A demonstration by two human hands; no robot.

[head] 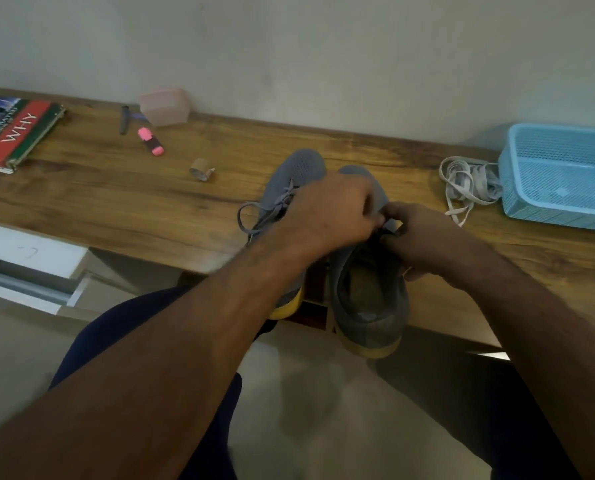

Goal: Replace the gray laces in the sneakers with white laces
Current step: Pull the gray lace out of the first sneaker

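Two gray sneakers with yellow soles stand side by side on the wooden table, heels over its front edge. The left sneaker point(299, 171) still carries a tied gray lace point(254, 216). Over the tongue of the right sneaker point(368, 292) my left hand point(337, 209) and my right hand point(424, 237) meet, and both pinch that shoe's gray lace point(387, 230) with curled fingers. Most of that lace is hidden under my hands. A bundle of white laces point(469, 181) lies on the table to the right of the sneakers.
A blue mesh basket point(562, 178) sits at the far right beside the white laces. On the left lie a book point(15, 133), a pink highlighter point(150, 142), a dark pen point(124, 119), a pink translucent box point(166, 105) and a tape roll point(201, 169). A wall runs behind the table point(116, 188).
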